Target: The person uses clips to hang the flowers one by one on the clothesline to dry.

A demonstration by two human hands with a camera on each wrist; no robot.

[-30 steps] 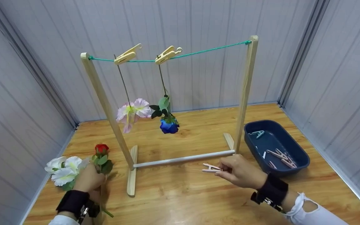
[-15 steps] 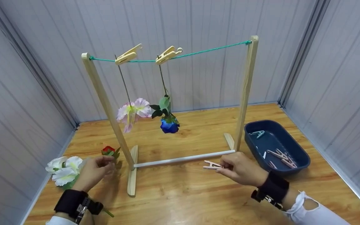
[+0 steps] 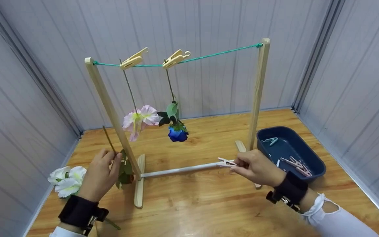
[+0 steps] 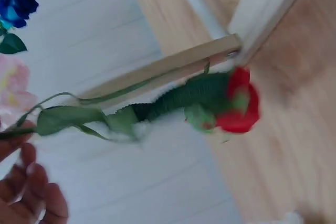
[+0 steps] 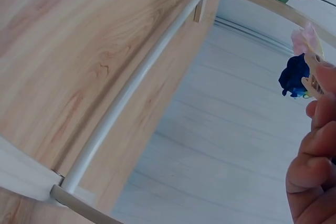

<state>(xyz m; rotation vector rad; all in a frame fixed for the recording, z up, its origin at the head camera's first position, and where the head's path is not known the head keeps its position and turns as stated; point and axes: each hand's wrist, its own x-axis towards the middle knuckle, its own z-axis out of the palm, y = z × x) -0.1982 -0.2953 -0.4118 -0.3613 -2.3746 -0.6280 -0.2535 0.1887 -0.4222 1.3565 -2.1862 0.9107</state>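
Observation:
My left hand [image 3: 99, 174] pinches the stem of a red rose [image 4: 241, 100], which is turned bloom down beside the rack's left post [image 3: 107, 102]. The bare stem end points up above my fingers. In the head view the leaves and bloom are partly behind the post. My right hand [image 3: 258, 168] pinches a pale pink clothespin [image 3: 226, 162] by its handle end, in front of the white bottom bar [image 3: 179, 170]. A pink-white flower [image 3: 140, 119] and a blue rose [image 3: 178, 133] hang upside down from the green cord [image 3: 222, 52], each held by a yellow clothespin [image 3: 174, 59].
A dark blue basin [image 3: 321, 169] with several clothespins stands on the right behind my right hand. White flowers [image 3: 67, 184] lie left of my left hand, and a green stem [image 3: 113, 224] shows under that wrist. Panel walls enclose the table.
My left hand has lifted the red rose off the table and turned it bloom down, stem up. My right hand has moved slightly up with the clothespin.

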